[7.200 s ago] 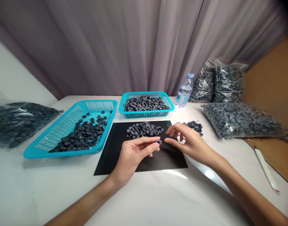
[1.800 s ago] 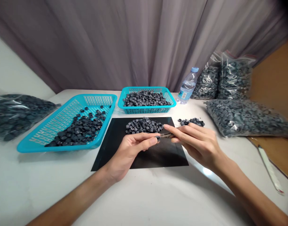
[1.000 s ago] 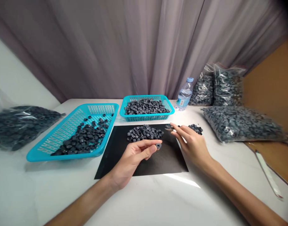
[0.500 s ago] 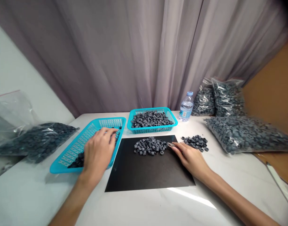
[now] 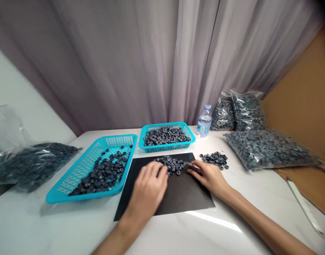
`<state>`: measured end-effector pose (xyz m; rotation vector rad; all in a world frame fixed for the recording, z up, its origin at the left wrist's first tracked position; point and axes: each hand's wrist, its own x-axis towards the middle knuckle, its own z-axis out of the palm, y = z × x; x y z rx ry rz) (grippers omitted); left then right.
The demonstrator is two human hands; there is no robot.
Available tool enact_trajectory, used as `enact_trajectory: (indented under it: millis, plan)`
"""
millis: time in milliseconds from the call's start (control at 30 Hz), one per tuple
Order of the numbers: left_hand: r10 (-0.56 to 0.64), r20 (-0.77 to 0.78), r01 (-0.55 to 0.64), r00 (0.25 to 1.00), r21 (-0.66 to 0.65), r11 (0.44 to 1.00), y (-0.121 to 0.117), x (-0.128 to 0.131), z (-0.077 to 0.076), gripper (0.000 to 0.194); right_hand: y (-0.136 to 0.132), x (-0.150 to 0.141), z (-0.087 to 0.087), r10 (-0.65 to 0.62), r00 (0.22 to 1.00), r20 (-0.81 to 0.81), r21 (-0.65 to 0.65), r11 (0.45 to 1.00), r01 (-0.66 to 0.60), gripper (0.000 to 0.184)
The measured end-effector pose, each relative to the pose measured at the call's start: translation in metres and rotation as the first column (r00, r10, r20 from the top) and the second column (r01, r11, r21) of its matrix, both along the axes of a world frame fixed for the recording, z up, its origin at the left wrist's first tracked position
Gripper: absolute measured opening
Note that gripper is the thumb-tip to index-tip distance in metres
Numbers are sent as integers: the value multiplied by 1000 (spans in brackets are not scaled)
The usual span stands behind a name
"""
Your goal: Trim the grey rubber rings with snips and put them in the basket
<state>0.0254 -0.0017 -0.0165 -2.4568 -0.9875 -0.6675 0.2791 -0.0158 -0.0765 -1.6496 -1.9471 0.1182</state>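
Note:
My left hand (image 5: 151,184) reaches over the black mat (image 5: 178,196), fingers bent down at the near left side of a pile of small dark grey rings (image 5: 174,164). Its fingertips are partly hidden and slightly blurred, so I cannot tell whether a ring is between them. At the right side of that pile, my right hand (image 5: 208,176) is closed on a small metal-tipped tool (image 5: 189,165), pointing left at the rings. The tool's exact kind is unclear. To the left, a blue basket (image 5: 72,170) holds many loose dark rings (image 5: 104,173).
A second blue basket (image 5: 167,147) full of rings stands behind the mat. A smaller ring heap (image 5: 215,159) lies right of it. Around are a water bottle (image 5: 204,122), a filled bag (image 5: 271,150) at right, another bag (image 5: 42,161) at left, and a white strip-like object (image 5: 304,205).
My left hand has moved right, out of the left basket to the ring pile on the mat. My right hand stays beside the pile with the tool. The view has shifted slightly.

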Motion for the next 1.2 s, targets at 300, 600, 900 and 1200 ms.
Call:
enact_trajectory:
  millis: [300,600,900,1200]
  plan:
    - [-187,-141,166,972,-153,974,-17,22,-30,39,10,-2,-3,49,999,-14,-93,994,-50,47]
    - [-230,-159,202,960,-175,964,-18,27,-35,40,17,-3,1,5,997,-82,-129,992,-16,21]
    - [-174,-96,149,980,-227,962,-15,22,-35,43,10,-2,-2,73,972,-225,-110,989,-100,14]
    - [-105,-9,97,994,-315,944,-16,20,-37,36,8,-2,1,99,921,-378,-92,985,-143,17]
